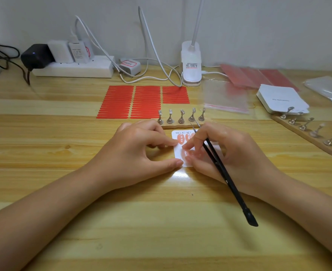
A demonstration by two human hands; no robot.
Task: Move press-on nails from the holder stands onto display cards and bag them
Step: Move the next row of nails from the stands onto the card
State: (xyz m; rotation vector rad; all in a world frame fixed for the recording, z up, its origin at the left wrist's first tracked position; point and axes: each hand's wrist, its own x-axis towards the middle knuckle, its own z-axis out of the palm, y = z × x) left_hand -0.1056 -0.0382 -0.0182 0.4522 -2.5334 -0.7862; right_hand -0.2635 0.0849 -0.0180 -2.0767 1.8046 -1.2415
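Wood desk; card lies flat, pinned at its left edge by left hand, forefinger and thumb pressing down. Right hand clasps tweezers, fingertips pressing a nail onto card just below the grip. Risk: uneven pressure could skew nail; tweezer tips, above the grip, might knock stands behind

Your left hand and right hand are bare, with no rings, watch or gloves. Your forearms are bare too, no sleeves showing up to the near edge. Your fingernails are short and unpainted.
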